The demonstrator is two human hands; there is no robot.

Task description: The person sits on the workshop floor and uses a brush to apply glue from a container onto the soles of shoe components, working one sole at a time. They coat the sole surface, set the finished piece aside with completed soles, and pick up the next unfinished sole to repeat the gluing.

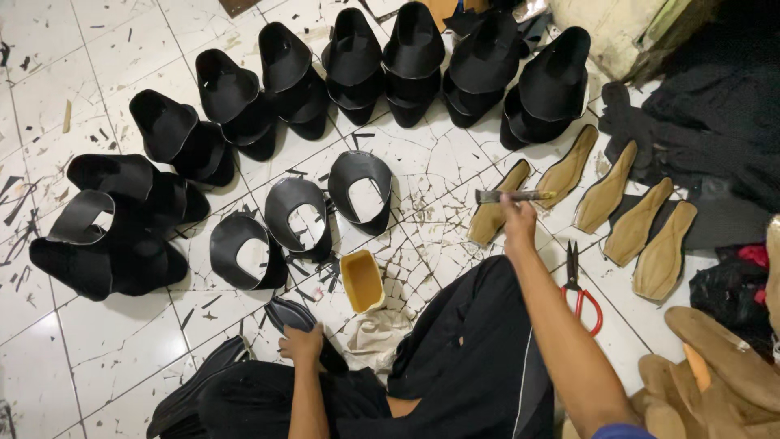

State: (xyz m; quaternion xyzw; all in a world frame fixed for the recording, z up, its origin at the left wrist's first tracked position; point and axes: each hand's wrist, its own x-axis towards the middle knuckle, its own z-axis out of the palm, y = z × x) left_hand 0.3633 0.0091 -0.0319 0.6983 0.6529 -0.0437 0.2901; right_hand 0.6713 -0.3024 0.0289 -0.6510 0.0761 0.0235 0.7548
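Right hand (518,221) grips glue brush (513,196) over tan insole (496,215) on the floor; left hand (302,345) pins black shoe upper (292,315). Best spread thinly, evenly (glue tub (362,280) close).
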